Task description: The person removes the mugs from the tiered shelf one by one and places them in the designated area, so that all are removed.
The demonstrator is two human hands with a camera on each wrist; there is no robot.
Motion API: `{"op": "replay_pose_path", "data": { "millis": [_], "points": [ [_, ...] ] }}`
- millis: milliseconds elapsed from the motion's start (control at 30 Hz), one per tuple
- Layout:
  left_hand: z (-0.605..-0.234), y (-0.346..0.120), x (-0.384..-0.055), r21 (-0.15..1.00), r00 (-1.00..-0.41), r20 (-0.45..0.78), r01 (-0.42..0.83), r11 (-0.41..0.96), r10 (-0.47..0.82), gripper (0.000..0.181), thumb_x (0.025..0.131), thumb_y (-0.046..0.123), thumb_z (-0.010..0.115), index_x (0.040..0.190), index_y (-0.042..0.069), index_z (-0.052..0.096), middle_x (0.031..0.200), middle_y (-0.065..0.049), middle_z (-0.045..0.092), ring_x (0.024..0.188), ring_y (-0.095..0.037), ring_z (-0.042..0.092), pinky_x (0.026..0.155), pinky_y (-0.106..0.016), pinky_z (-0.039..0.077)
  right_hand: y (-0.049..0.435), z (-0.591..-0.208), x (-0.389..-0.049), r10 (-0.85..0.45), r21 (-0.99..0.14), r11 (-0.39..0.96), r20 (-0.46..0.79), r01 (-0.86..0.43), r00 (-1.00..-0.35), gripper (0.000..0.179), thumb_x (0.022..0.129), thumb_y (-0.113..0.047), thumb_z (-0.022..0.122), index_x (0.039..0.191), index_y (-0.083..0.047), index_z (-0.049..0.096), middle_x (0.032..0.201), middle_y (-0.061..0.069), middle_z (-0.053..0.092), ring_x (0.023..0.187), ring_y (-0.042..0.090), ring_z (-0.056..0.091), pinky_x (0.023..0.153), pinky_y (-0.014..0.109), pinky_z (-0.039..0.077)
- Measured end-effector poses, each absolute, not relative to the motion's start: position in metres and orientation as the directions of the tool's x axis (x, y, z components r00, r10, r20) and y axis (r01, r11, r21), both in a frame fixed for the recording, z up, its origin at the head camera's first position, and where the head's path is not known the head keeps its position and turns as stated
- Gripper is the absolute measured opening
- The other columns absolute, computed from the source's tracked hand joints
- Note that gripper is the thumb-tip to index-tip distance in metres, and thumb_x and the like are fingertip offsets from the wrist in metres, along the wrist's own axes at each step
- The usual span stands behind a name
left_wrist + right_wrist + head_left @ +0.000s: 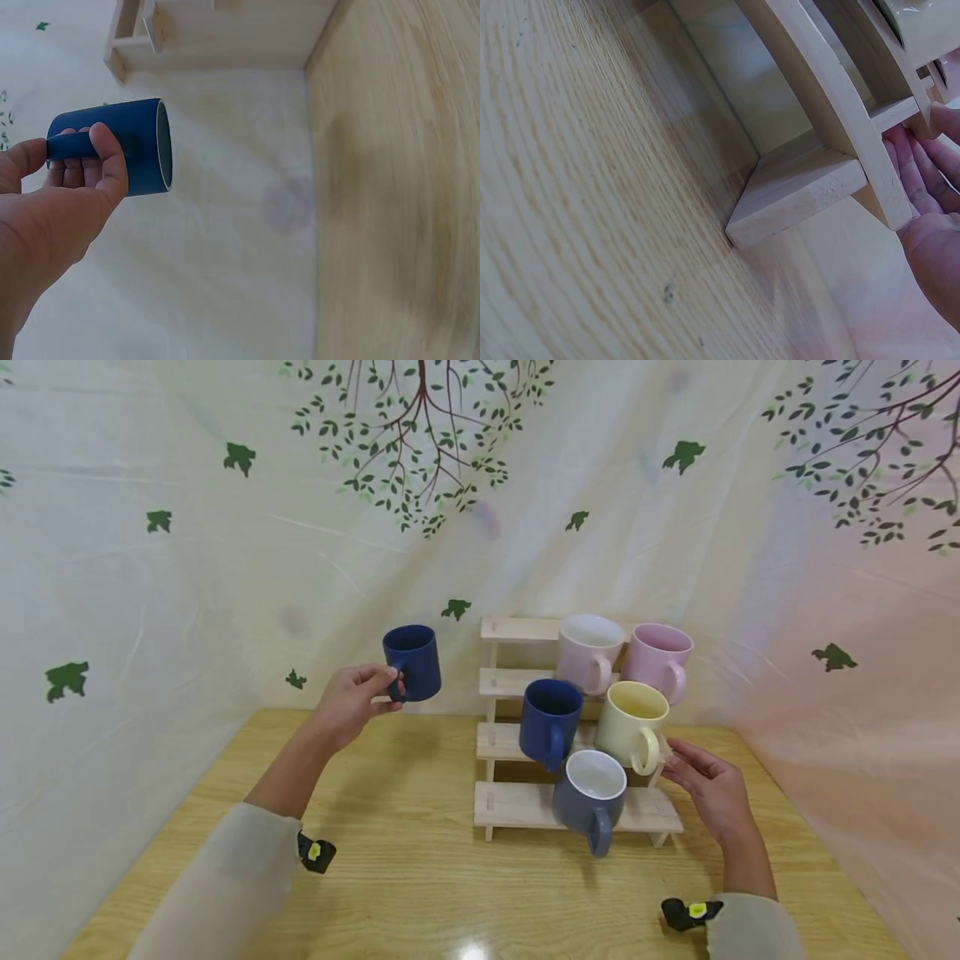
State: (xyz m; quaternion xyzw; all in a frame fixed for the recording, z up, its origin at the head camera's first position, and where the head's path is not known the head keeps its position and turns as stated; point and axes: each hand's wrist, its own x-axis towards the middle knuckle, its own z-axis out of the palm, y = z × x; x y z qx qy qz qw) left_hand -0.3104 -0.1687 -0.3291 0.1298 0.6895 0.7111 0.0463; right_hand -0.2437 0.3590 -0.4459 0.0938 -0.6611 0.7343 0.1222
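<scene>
My left hand (348,702) holds a dark blue mug (422,664) by its handle, raised in the air left of a wooden tiered rack (517,802). In the left wrist view the fingers curl through the handle of this mug (139,142). At the rack's right end, my right hand (705,785) grips a board's edge, thumb on one side and fingers on the other in the right wrist view. On the rack stand a pale pink mug (581,656), a pink mug (652,660), another dark blue mug (546,727), a yellow mug (626,731) and a grey-blue mug (581,802).
The rack stands on a wood-grain table (390,877) near its back edge. A pale curtain (225,568) with printed leaves and branches hangs behind and at both sides. The mug handles on the rack point forward or to the right.
</scene>
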Motion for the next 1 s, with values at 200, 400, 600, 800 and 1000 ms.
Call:
{"op": "replay_pose_path", "data": {
  "millis": [200, 400, 600, 800, 1000],
  "points": [
    [-0.339, -0.193, -0.312, 0.993, -0.975, 0.107, 0.113, 0.020, 0.196, 0.037, 0.110, 0.025, 0.051, 0.120, -0.010, 0.055, 0.116, -0.013, 0.055, 0.112, -0.029, 0.058, 0.092, -0.031, 0.059, 0.360, -0.447, -0.245, 0.056, -0.950, -0.089, 0.294, -0.298, -0.954, 0.040, 0.099, -0.001, 0.065, 0.136, 0.012, 0.057, 0.112, -0.006, 0.074, 0.094, 0.010, 0.074, 0.086, 0.024, 0.059],
    [-0.352, -0.217, -0.313, 0.993, -0.984, 0.097, 0.106, 0.051, 0.146, 0.046, 0.109, 0.027, 0.051, 0.132, -0.013, 0.051, 0.115, -0.013, 0.055, 0.109, -0.025, 0.060, 0.095, -0.032, 0.058, 0.361, -0.447, -0.244, 0.050, -0.953, -0.089, 0.285, -0.288, -0.957, 0.039, 0.100, -0.001, 0.065, 0.137, 0.010, 0.058, 0.114, -0.006, 0.073, 0.095, 0.011, 0.074, 0.087, 0.023, 0.058],
    [-0.367, -0.240, -0.317, 0.992, -0.987, 0.123, 0.125, 0.013, 0.103, 0.049, 0.107, 0.027, 0.056, 0.131, -0.015, 0.051, 0.108, -0.009, 0.058, 0.102, -0.020, 0.061, 0.089, -0.028, 0.059, 0.360, -0.447, -0.243, 0.049, -0.951, -0.112, 0.283, -0.287, -0.958, 0.039, 0.100, 0.000, 0.064, 0.136, 0.011, 0.058, 0.114, -0.004, 0.073, 0.095, 0.011, 0.074, 0.088, 0.024, 0.058],
    [-0.382, -0.257, -0.319, 0.991, -0.989, 0.131, 0.133, 0.027, 0.069, 0.046, 0.108, 0.025, 0.053, 0.129, -0.016, 0.050, 0.111, -0.009, 0.055, 0.104, -0.021, 0.059, 0.086, -0.025, 0.059, 0.360, -0.446, -0.243, 0.053, -0.953, -0.103, 0.280, -0.284, -0.958, 0.039, 0.099, -0.001, 0.065, 0.136, 0.011, 0.058, 0.115, -0.004, 0.073, 0.096, 0.011, 0.074, 0.089, 0.025, 0.058],
    [-0.395, -0.269, -0.319, 0.985, -0.992, 0.127, 0.129, 0.117, 0.024, 0.048, 0.109, 0.026, 0.050, 0.132, -0.017, 0.049, 0.112, -0.010, 0.056, 0.106, -0.019, 0.059, 0.088, -0.025, 0.059, 0.359, -0.445, -0.243, 0.055, -0.960, -0.086, 0.263, -0.267, -0.963, 0.042, 0.099, -0.003, 0.067, 0.137, 0.011, 0.057, 0.115, -0.005, 0.073, 0.096, 0.011, 0.074, 0.089, 0.025, 0.058]
  ]
}}
